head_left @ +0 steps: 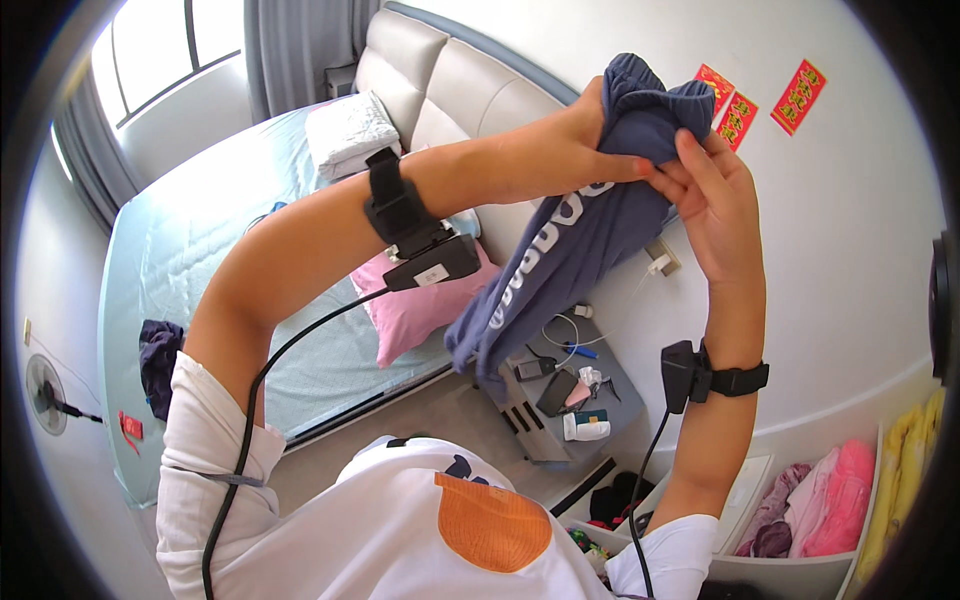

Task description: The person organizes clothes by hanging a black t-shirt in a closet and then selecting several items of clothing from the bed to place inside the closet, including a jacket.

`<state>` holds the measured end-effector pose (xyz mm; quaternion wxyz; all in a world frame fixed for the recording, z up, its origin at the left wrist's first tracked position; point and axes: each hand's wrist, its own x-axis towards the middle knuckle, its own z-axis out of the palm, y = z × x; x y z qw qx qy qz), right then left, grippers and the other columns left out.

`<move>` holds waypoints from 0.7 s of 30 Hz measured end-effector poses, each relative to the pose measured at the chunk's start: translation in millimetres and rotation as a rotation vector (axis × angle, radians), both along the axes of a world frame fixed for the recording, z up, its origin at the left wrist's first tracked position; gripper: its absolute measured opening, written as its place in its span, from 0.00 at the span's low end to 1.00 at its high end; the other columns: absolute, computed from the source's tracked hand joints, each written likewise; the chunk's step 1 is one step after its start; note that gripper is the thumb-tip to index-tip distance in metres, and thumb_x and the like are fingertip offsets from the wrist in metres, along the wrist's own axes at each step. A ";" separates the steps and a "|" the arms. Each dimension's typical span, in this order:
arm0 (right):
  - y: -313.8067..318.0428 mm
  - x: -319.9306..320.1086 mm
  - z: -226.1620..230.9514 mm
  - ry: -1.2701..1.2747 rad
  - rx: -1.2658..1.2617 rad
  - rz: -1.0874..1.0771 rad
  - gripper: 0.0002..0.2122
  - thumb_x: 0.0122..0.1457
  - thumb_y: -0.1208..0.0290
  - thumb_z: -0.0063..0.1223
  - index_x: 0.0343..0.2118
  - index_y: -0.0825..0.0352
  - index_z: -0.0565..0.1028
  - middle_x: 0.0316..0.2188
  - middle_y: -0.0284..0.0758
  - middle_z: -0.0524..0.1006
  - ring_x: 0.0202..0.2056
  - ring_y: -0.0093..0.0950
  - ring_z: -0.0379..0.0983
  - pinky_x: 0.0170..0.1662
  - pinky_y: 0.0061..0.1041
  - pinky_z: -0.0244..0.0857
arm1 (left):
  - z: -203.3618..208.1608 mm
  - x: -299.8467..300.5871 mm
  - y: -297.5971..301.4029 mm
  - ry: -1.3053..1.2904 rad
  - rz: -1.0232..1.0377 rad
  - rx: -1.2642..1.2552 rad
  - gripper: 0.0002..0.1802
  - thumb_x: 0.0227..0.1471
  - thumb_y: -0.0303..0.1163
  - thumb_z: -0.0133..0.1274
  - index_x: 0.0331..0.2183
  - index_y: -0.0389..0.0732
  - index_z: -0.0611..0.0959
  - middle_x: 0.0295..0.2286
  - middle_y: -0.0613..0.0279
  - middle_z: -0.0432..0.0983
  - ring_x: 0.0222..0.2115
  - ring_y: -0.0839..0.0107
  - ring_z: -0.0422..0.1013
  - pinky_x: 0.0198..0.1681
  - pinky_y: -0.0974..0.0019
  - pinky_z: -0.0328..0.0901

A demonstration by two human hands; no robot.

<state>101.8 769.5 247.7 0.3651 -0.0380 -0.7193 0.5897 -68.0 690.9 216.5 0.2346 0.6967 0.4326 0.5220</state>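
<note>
A pair of blue-grey pants (575,245) hangs in front of me, raised high, with a row of white printed shapes running down one leg. Its gathered elastic band is at the top, between both hands. My left hand (590,135) is closed on the cloth beside the band, its thumb in front and most other fingers hidden behind the fabric. My right hand (715,190) pinches the opposite side, fingertips pressed near the left thumb. The lower ends of the legs dangle loose above a grey bedside table (625,400).
Phones, cables and small items lie on the bedside table. Behind is a bed (310,290) with a pink pillow (425,310) and folded white bedding (350,130). An open drawer of folded clothes (815,500) stands at lower right. A fan (45,390) is far left.
</note>
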 end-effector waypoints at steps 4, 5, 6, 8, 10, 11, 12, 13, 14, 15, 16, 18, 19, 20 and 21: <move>33.9 30.0 -43.3 0.274 -0.100 -0.101 0.18 0.63 0.61 0.35 0.48 0.72 0.64 0.42 0.46 0.73 0.44 0.32 0.72 0.47 0.30 0.67 | -5.8 5.4 -3.0 -0.321 -0.181 0.151 0.26 0.50 0.28 0.53 0.51 0.39 0.64 0.43 0.66 0.67 0.44 0.80 0.63 0.46 0.74 0.60; 45.8 34.2 -71.0 0.340 -0.187 -0.053 0.18 0.63 0.61 0.36 0.49 0.69 0.64 0.46 0.43 0.71 0.48 0.30 0.69 0.52 0.32 0.61 | -3.4 8.4 -4.3 -0.413 -0.242 0.135 0.23 0.51 0.26 0.52 0.49 0.38 0.66 0.42 0.67 0.68 0.43 0.80 0.64 0.46 0.73 0.60; 50.2 41.4 -121.0 0.245 -0.277 -0.182 0.19 0.63 0.61 0.35 0.52 0.69 0.61 0.51 0.41 0.65 0.53 0.31 0.62 0.56 0.33 0.55 | -2.8 14.5 -2.0 -0.510 -0.321 0.113 0.21 0.51 0.24 0.51 0.47 0.37 0.68 0.41 0.68 0.70 0.42 0.80 0.65 0.46 0.73 0.60; 32.3 39.1 -191.0 0.154 -0.386 -0.347 0.20 0.63 0.62 0.34 0.54 0.69 0.58 0.56 0.39 0.60 0.58 0.33 0.55 0.60 0.34 0.49 | -1.0 22.7 -1.9 -0.509 -0.244 0.037 0.17 0.50 0.20 0.47 0.44 0.36 0.71 0.38 0.64 0.74 0.40 0.77 0.68 0.44 0.72 0.63; 0.2 27.7 -247.7 -0.249 -0.308 0.121 0.21 0.62 0.62 0.36 0.53 0.71 0.59 0.52 0.42 0.64 0.54 0.33 0.60 0.58 0.32 0.54 | -15.8 24.6 35.0 -0.733 -0.445 0.040 0.16 0.49 0.21 0.47 0.43 0.37 0.72 0.36 0.64 0.74 0.37 0.76 0.69 0.41 0.72 0.64; -15.1 29.5 -287.3 -0.287 -0.495 0.219 0.23 0.61 0.59 0.35 0.54 0.71 0.59 0.52 0.42 0.64 0.54 0.33 0.61 0.57 0.33 0.54 | -21.6 24.7 55.6 -0.707 -0.311 0.010 0.16 0.49 0.22 0.48 0.43 0.37 0.72 0.35 0.65 0.74 0.36 0.76 0.69 0.41 0.71 0.64; -30.4 34.2 -318.4 -0.263 -0.734 0.275 0.24 0.61 0.56 0.34 0.54 0.70 0.59 0.53 0.41 0.64 0.53 0.32 0.62 0.57 0.33 0.54 | -29.7 19.9 78.1 -0.676 -0.178 -0.016 0.16 0.49 0.23 0.49 0.43 0.38 0.73 0.34 0.65 0.73 0.36 0.76 0.68 0.41 0.71 0.64; -44.5 40.4 -344.2 -0.172 -0.988 0.282 0.26 0.61 0.54 0.34 0.55 0.70 0.59 0.53 0.41 0.64 0.53 0.32 0.62 0.57 0.33 0.55 | -44.1 9.2 107.3 -0.469 0.098 -0.005 0.16 0.47 0.22 0.51 0.41 0.39 0.73 0.33 0.63 0.72 0.36 0.71 0.69 0.39 0.66 0.66; -53.1 48.3 -365.1 -0.051 -1.182 0.272 0.27 0.61 0.51 0.33 0.55 0.69 0.58 0.53 0.41 0.65 0.52 0.31 0.63 0.57 0.33 0.55 | -59.2 -0.8 130.2 -0.392 0.103 -0.086 0.18 0.47 0.25 0.52 0.42 0.36 0.71 0.34 0.59 0.72 0.38 0.71 0.68 0.41 0.65 0.65; -56.9 55.5 -387.1 0.036 -1.288 0.231 0.29 0.61 0.48 0.32 0.56 0.68 0.58 0.53 0.40 0.65 0.52 0.31 0.64 0.57 0.34 0.55 | -87.5 -8.6 160.2 -0.295 0.327 -0.131 0.26 0.44 0.30 0.55 0.45 0.31 0.67 0.35 0.53 0.71 0.37 0.65 0.69 0.42 0.63 0.64; -67.5 56.6 -359.5 0.104 -1.435 0.398 0.34 0.57 0.41 0.29 0.57 0.66 0.57 0.53 0.38 0.65 0.52 0.30 0.63 0.58 0.33 0.54 | -155.6 -55.5 208.0 0.137 0.562 0.033 0.38 0.42 0.35 0.57 0.50 0.26 0.60 0.39 0.43 0.68 0.40 0.57 0.68 0.46 0.61 0.62; -75.3 84.8 -364.5 0.048 -1.372 0.307 0.38 0.53 0.38 0.33 0.56 0.68 0.58 0.53 0.36 0.64 0.52 0.28 0.63 0.57 0.30 0.54 | -232.2 -29.7 229.9 0.305 0.439 -0.220 0.43 0.42 0.38 0.56 0.53 0.23 0.55 0.48 0.33 0.60 0.52 0.49 0.57 0.54 0.59 0.55; -77.5 92.2 -361.3 0.074 -1.379 0.282 0.38 0.53 0.38 0.33 0.56 0.68 0.58 0.53 0.36 0.64 0.52 0.28 0.63 0.57 0.30 0.54 | -280.1 -25.3 240.7 0.472 0.429 -0.152 0.42 0.44 0.38 0.54 0.54 0.24 0.56 0.50 0.33 0.59 0.55 0.49 0.55 0.56 0.59 0.52; -77.9 105.2 -358.9 0.108 -1.326 0.232 0.37 0.54 0.39 0.36 0.56 0.69 0.58 0.53 0.37 0.64 0.52 0.28 0.63 0.57 0.30 0.54 | -297.1 6.3 236.0 0.397 0.174 -0.316 0.38 0.47 0.40 0.51 0.53 0.27 0.57 0.50 0.37 0.60 0.54 0.53 0.56 0.56 0.60 0.52; -78.9 114.8 -357.5 0.136 -1.274 0.187 0.36 0.54 0.41 0.39 0.56 0.70 0.58 0.53 0.37 0.64 0.52 0.27 0.63 0.57 0.29 0.53 | -303.9 45.6 222.1 0.214 -0.122 -0.530 0.36 0.49 0.41 0.48 0.53 0.30 0.59 0.50 0.42 0.61 0.53 0.56 0.57 0.55 0.61 0.52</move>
